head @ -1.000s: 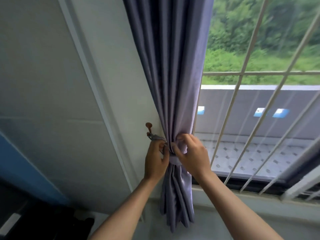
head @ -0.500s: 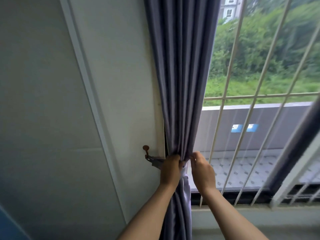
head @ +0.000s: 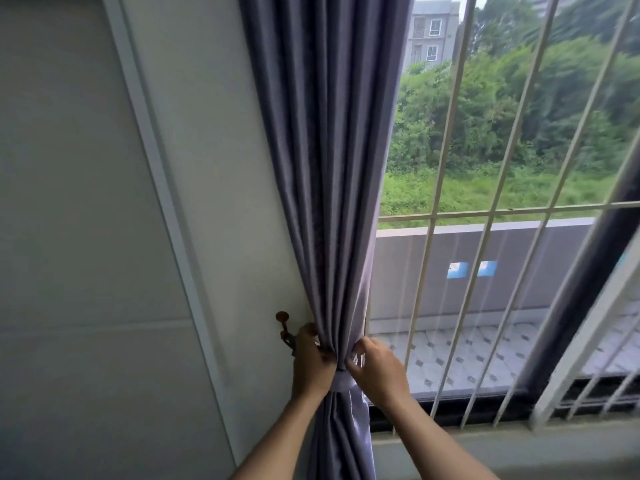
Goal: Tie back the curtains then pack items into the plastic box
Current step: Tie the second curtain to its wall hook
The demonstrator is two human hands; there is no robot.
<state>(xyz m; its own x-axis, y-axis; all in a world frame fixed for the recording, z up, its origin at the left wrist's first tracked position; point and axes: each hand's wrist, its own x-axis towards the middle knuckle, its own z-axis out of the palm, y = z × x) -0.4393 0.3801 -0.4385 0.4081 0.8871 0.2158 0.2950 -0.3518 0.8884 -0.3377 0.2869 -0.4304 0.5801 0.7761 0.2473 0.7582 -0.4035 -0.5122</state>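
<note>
A grey-purple curtain [head: 329, 168] hangs gathered into a narrow bundle at the left edge of the window. A band of the same cloth, the tieback [head: 341, 380], wraps the bundle at waist height. My left hand [head: 310, 363] grips the bundle and tieback from the left, just beside a brown wall hook [head: 283, 323]. My right hand [head: 379, 367] pinches the curtain and tieback from the right. The tieback's end toward the hook is hidden behind my left hand. No plastic box is in view.
A pale wall [head: 86, 237] with a white vertical trim strip [head: 166, 202] fills the left. White window bars [head: 446, 202] and a dark frame post [head: 581, 289] stand to the right, over a sill [head: 519, 434]. Outside are a grey parapet and green trees.
The view has tilted up and to the right. Both hands have stayed on the gathered curtain, my left hand shifting left toward the hook and my right hand closing in on the tieback.
</note>
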